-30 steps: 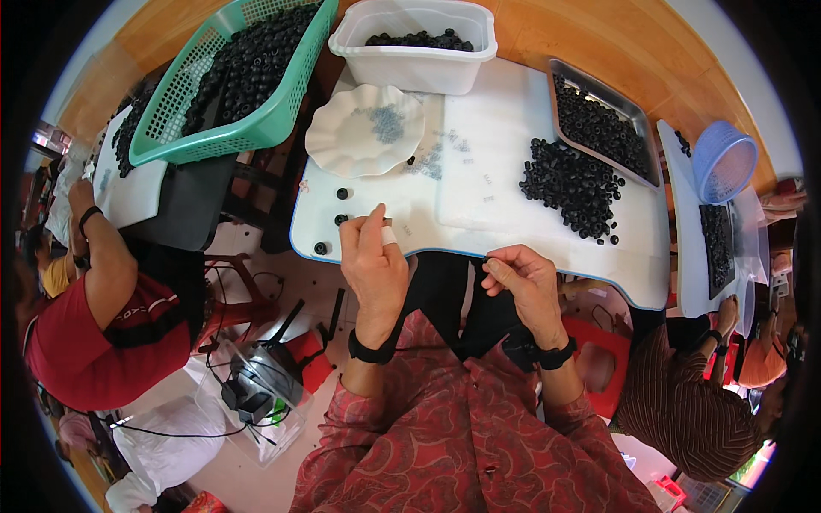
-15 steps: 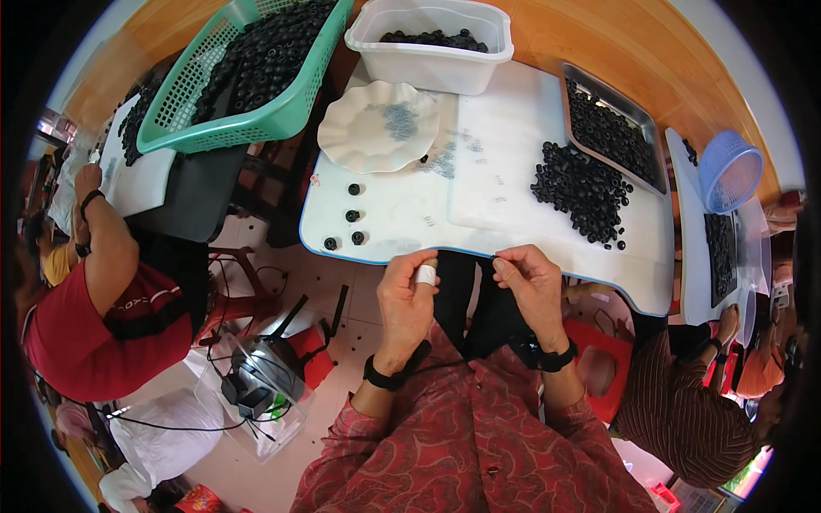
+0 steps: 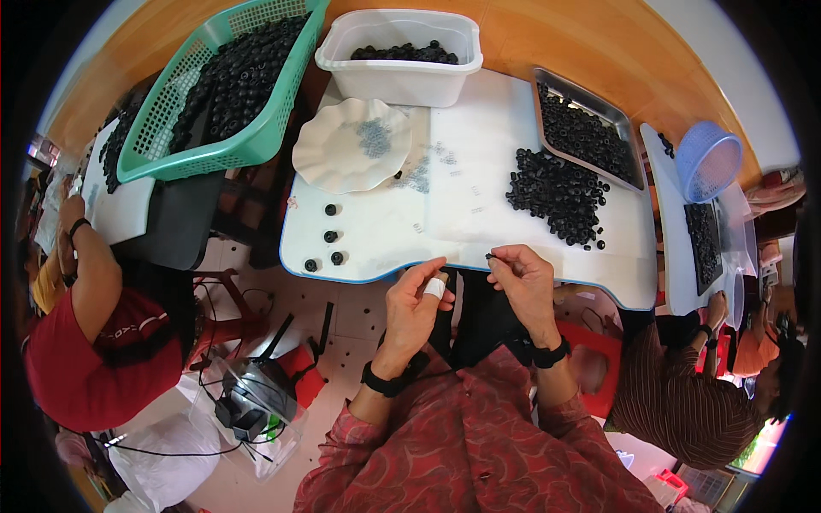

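left station: a co-worker in a red top [image 3: 107, 350] is seated there, one arm stretched out to a white board [image 3: 128, 209]
green basket [image 3: 128, 167]: piled with black parts, set left of the main tabletop [image 3: 299, 227]
loose black parts [image 3: 330, 236]: four spaced apart near the tabletop's left edge, three in a rough column, one beside the lowest
wavy plate [image 3: 329, 154]: set just right of the green basket; clear pieces [image 3: 374, 138] are held in it, more are scattered on the tabletop to its right
white tub [image 3: 406, 85]: set behind the plate, black parts inside
left hand [image 3: 416, 308]: held at the front edge, fingers bent, one wrapped in white [image 3: 435, 288]; whether anything is pinched by this grip cannot be told
small black part [image 3: 491, 256]: held at the front edge, between right thumb and index finger
right hand [image 3: 522, 286]: grip closed on that part
black pile [image 3: 556, 198]: heaped on the tabletop against the metal tray [image 3: 583, 99], which is filled with more
blue basket [image 3: 710, 167]: tilted, on the next station
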